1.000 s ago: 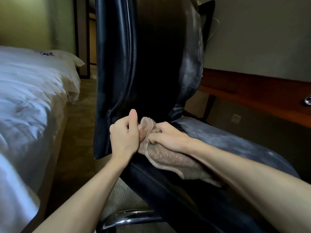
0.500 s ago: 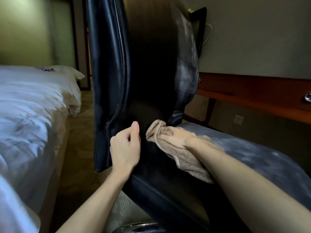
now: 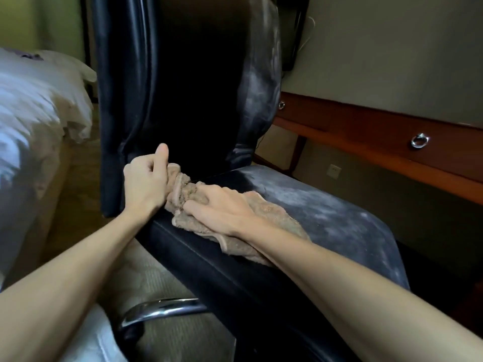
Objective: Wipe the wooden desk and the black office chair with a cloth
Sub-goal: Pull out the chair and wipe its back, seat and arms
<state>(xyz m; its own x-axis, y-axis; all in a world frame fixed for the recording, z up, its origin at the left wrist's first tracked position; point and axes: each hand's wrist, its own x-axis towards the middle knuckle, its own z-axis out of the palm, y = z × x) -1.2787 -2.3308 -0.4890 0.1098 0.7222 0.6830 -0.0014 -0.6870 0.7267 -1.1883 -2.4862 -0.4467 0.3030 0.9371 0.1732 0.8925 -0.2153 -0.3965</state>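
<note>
From the head camera, the right hand (image 3: pixel 224 205) presses flat on the cloth (image 3: pixel 264 215), spreading it over the chair (image 3: pixel 326 212) seat, probably to wipe off the grey dust. The left hand (image 3: pixel 146 181), curled closed, pinches the bunched end of the cloth beside the seat's back crease, likely steadying it. The desk (image 3: pixel 386 142), beyond the right hand, has shut drawers, contents hidden

Office chair (image 3: pixel 326 212) in the middle, backrest upright behind the seat. Cloth (image 3: pixel 235 218) on the seat's rear left part, left hand (image 3: pixel 146 184) touching its left end, right hand (image 3: pixel 222 207) on top. Bed (image 3: pixel 34 121) to the left, wooden desk (image 3: pixel 366 131) behind on the right, chair-base leg (image 3: pixel 162 309) below the seat.
</note>
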